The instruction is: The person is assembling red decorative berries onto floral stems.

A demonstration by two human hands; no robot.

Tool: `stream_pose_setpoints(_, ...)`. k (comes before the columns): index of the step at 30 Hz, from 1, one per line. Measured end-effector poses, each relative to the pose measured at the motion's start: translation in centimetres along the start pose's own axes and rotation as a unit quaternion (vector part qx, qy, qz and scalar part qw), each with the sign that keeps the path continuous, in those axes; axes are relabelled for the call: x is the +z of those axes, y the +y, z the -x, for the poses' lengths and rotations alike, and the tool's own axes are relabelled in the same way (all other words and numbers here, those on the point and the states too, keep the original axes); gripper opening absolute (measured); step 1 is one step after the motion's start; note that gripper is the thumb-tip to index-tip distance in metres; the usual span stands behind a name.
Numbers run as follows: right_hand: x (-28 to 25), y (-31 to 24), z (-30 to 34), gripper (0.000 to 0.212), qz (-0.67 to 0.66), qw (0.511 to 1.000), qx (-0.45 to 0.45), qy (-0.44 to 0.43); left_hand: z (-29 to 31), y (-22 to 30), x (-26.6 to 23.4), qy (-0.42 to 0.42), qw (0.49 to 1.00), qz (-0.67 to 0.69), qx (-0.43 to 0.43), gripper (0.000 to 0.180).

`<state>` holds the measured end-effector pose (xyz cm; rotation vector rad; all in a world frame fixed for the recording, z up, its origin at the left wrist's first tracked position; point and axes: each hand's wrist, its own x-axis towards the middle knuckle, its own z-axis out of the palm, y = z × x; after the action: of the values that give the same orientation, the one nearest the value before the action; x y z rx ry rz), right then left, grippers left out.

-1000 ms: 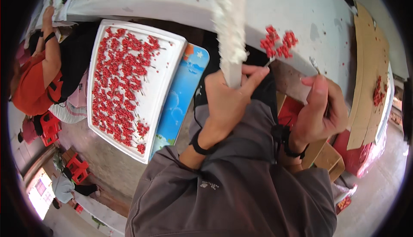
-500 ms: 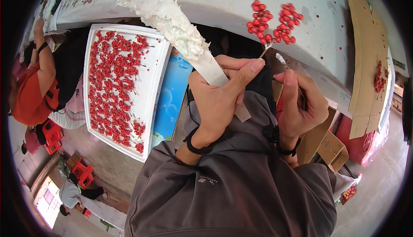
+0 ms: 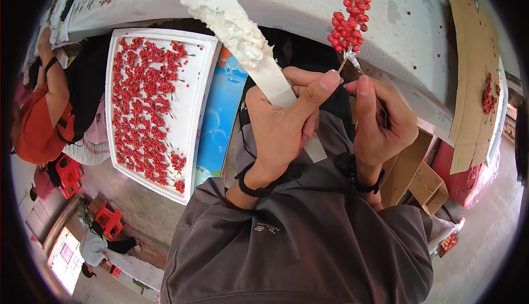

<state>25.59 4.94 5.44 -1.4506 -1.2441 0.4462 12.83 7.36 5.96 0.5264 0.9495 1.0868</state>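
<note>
My left hand [image 3: 278,119] is closed around a flat white strip [image 3: 271,83], its far part coated with thick white paste [image 3: 231,25]. Between that hand's thumb and finger is the thin stem of an artificial red berry sprig [image 3: 349,25], its berries upright above the hands. My right hand [image 3: 383,119] pinches a thin stick [image 3: 360,71], mostly hidden by the fingers. The stick's white-coated tip [image 3: 353,60] meets the whitened base of the berries, where the two overlap in view. Whether it presses on the stem I cannot tell.
Left of me, a white foam tray [image 3: 206,64] holds many red berry sprigs beside a blue box [image 3: 220,119]. The cloth-covered table [image 3: 397,6] spans the far side. Cardboard [image 3: 468,72] with more berries lies right, above an open carton [image 3: 427,188]. Another person [image 3: 47,122] sits left.
My right hand has moved slightly left, bringing the stick's white tip from apart to the sprig's base. The sprig has turned; its two spread clusters now appear as one.
</note>
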Motion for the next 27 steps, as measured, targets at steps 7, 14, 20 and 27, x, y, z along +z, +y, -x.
stream_pose_setpoints(7,0.2,0.1,-0.3,0.005,0.027,0.999,-0.017,0.019,0.1,-0.1,0.2,0.004,0.999,-0.031,-0.016,0.022)
stream_pose_setpoints(14,0.2,0.1,0.0,0.006,0.005,1.0,0.02,0.006,-0.2,-0.1,0.5,0.021,0.999,-0.02,-0.017,0.024)
stream_pose_setpoints(20,-2.1,0.9,-0.4,0.024,0.006,0.997,-0.044,0.067,-0.4,0.1,0.8,0.017,0.999,0.021,-0.027,0.024)
stream_pose_setpoints(27,-8.5,6.6,-4.9,0.034,-0.06,0.974,0.098,0.196,-1.1,0.1,0.3,-0.009,0.997,0.074,-0.02,0.021)
